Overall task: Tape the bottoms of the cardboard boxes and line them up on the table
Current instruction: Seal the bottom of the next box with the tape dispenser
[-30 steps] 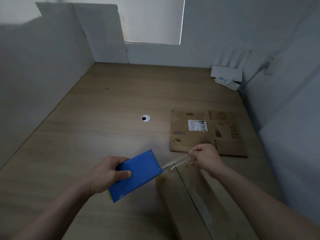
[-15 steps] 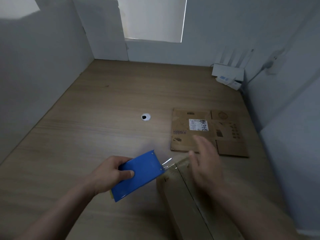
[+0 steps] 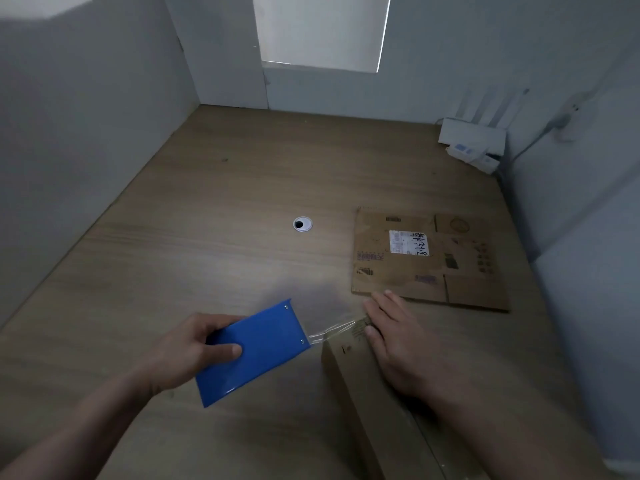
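No legible wording anywhere. On the flattened cardboard box, a white shipping label with print too small to read; at its right edge, black handwriting, not decipherable. Elsewhere on the cardboard, small printed marks and a round stamp, blurred. On the white router, a blue sticker, unreadable.

Brown box, seam up; clear tape stretched from blue dispenser to its far end. Flattened box, white-labelled, lying beyond.
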Demonstrator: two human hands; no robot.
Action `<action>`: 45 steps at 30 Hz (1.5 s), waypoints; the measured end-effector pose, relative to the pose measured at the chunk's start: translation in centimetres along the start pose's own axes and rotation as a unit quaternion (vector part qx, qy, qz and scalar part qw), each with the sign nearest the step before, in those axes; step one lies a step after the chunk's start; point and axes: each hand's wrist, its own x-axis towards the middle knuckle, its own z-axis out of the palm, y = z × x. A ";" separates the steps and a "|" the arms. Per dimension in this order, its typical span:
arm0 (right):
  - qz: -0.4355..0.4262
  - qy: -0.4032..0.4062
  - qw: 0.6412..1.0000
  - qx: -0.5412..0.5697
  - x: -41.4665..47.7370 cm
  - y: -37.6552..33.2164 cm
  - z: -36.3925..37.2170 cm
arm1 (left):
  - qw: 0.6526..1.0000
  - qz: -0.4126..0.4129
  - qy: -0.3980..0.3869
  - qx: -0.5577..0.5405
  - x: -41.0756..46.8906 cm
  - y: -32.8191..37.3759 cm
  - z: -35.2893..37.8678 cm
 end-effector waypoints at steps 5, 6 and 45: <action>0.008 -0.002 1.000 0.004 0.0 0.0 0.2 | 0.996 -0.036 -0.006 0.076 0.9 0.6 0.3; 0.011 -0.002 1.000 0.004 0.0 0.0 0.2 | 0.995 -0.043 -0.004 0.092 1.3 0.8 0.5; 0.030 -0.036 0.996 -0.081 1.9 -5.2 0.2 | 0.922 -0.066 0.219 0.312 0.6 -0.5 1.8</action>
